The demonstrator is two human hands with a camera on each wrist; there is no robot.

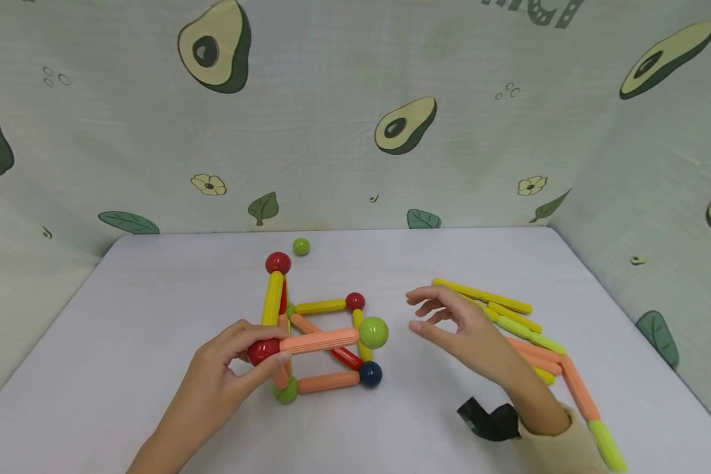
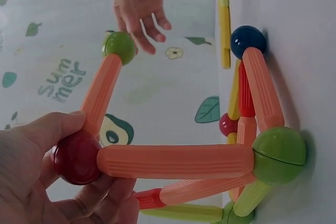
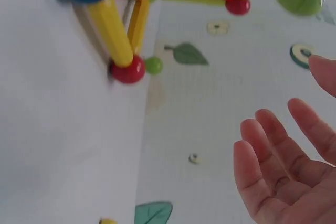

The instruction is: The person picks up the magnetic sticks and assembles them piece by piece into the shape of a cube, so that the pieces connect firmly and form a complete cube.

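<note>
My left hand (image 1: pixel 237 362) holds a red ball (image 1: pixel 264 351) at an upper corner of a frame of rods and balls, its thumb by the base of an orange rod (image 1: pixel 320 341). That rod sticks out to the right and carries a light green ball (image 1: pixel 373 332) on its free end. In the left wrist view another orange rod (image 2: pixel 176 161) runs from the red ball down to a green ball (image 2: pixel 279 156) at the table. A dark blue ball (image 1: pixel 370 374) forms a lower corner. Holding nothing, my right hand (image 1: pixel 465 329) hovers right of the light green ball, fingers apart.
Loose yellow, lime and orange rods (image 1: pixel 533 355) lie on the right of the white table (image 1: pixel 154 296). A loose green ball (image 1: pixel 301 246) sits behind the frame. A black strap (image 1: pixel 488 420) is by the right wrist. Printed cloth (image 1: pixel 332 131) hangs behind.
</note>
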